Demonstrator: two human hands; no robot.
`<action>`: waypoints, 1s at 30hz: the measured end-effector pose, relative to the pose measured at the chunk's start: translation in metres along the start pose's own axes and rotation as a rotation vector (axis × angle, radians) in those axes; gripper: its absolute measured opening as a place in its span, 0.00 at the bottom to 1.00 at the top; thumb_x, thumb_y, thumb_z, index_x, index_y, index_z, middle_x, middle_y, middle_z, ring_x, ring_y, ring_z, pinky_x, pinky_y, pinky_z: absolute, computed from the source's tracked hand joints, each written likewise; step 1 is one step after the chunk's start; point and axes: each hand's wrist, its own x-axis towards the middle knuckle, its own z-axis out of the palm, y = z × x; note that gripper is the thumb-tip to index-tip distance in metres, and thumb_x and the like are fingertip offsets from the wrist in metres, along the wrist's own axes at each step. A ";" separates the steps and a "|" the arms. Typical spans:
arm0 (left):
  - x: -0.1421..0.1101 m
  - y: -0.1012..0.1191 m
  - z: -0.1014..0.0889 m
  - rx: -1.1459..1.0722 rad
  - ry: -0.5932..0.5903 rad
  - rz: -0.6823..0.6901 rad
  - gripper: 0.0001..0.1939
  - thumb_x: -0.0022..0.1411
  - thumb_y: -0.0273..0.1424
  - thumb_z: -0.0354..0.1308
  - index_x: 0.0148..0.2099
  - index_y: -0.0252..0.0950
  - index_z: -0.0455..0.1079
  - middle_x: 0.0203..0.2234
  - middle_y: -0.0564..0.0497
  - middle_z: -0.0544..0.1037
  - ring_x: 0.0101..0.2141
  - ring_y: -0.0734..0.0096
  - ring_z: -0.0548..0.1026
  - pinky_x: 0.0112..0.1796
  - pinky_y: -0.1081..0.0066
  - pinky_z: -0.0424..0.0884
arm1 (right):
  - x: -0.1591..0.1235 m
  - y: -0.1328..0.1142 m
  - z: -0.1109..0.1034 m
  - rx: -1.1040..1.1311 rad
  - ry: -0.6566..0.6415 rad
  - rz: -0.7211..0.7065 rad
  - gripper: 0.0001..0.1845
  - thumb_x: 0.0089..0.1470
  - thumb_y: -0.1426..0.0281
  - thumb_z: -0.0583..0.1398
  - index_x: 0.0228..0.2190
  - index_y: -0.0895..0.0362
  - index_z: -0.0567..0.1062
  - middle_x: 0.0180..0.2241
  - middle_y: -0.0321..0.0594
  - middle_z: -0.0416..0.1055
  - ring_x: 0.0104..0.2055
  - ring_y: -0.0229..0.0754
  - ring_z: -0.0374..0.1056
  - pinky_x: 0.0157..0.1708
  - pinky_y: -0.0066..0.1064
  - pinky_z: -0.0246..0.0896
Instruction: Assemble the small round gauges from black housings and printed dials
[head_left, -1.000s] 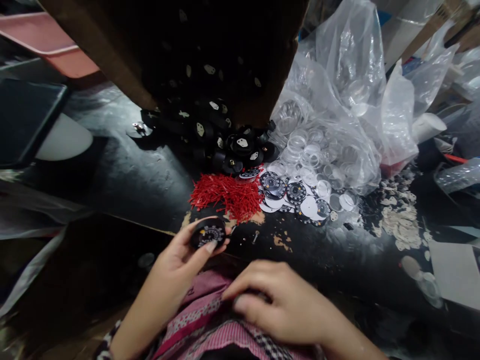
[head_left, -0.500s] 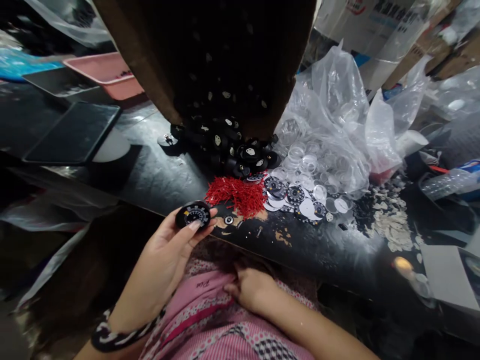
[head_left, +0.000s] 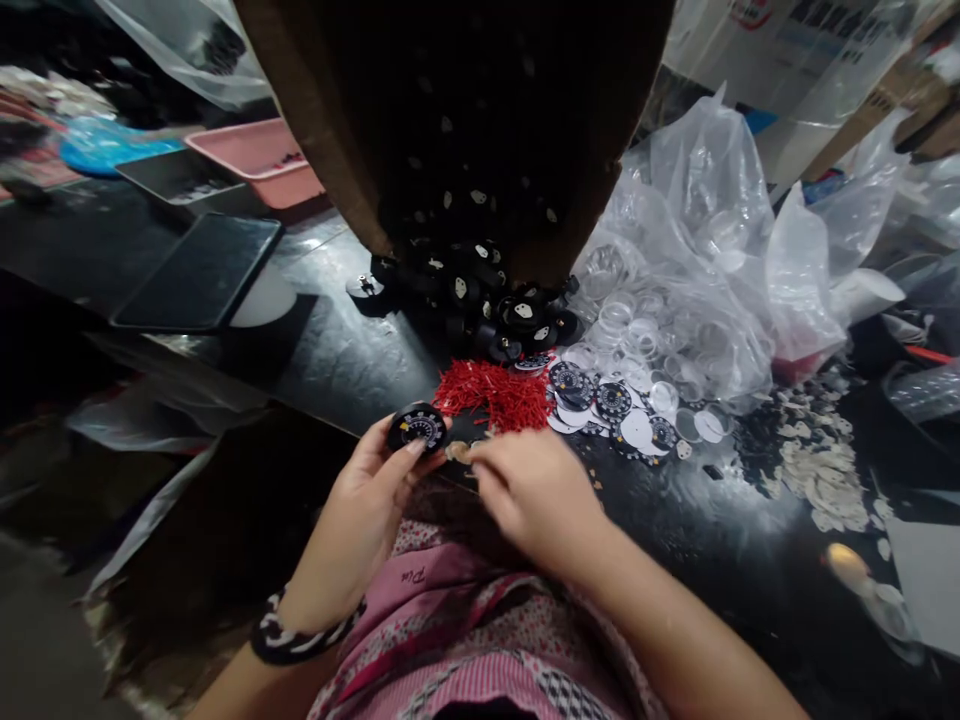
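Observation:
My left hand (head_left: 356, 525) is closed round a small round black dial gauge (head_left: 418, 428) with white scale marks and a yellow mark; the thumb lies on its face. Just right of the gauge, my right hand (head_left: 544, 495) reaches to the table edge, thumb and forefinger drawn together. Whatever lies between those fingertips is too small and blurred to make out. Beyond the right fingers is a pile of thin red pointers (head_left: 495, 392). To its right lie printed black dial discs (head_left: 613, 400), some with the white side up.
A tilted carton (head_left: 315, 130) spills black round housings (head_left: 517, 312) onto the table. Clear plastic rings (head_left: 616, 312) spill from a plastic bag (head_left: 701, 165). Pale flat pieces (head_left: 821, 465) lie at right. A dark tablet-like slab (head_left: 202, 270) and a pink tray (head_left: 262, 160) stand at left.
My right hand has risen from my lap to the table edge, close to the gauge. The left hand still holds the gauge. The view has shifted slightly left.

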 end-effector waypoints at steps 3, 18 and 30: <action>-0.003 -0.001 -0.002 0.005 -0.014 -0.016 0.14 0.59 0.32 0.63 0.48 0.39 0.71 0.45 0.50 0.78 0.46 0.66 0.75 0.48 0.71 0.73 | 0.038 0.013 -0.005 -0.310 0.001 0.034 0.08 0.60 0.72 0.56 0.37 0.59 0.76 0.36 0.46 0.76 0.39 0.49 0.70 0.42 0.40 0.57; -0.014 -0.012 0.026 -0.352 -0.266 -0.397 0.10 0.64 0.31 0.59 0.48 0.41 0.72 0.47 0.49 0.80 0.45 0.60 0.79 0.50 0.56 0.74 | 0.007 0.019 -0.007 0.091 0.179 0.225 0.01 0.57 0.73 0.61 0.32 0.56 0.73 0.34 0.37 0.77 0.37 0.44 0.70 0.42 0.36 0.53; -0.024 -0.025 0.058 -0.189 -0.303 -0.282 0.11 0.63 0.32 0.60 0.48 0.40 0.76 0.47 0.49 0.80 0.54 0.61 0.74 0.56 0.65 0.69 | -0.043 0.040 -0.016 0.017 0.275 0.217 0.06 0.62 0.70 0.56 0.34 0.56 0.72 0.33 0.40 0.72 0.38 0.45 0.66 0.41 0.38 0.51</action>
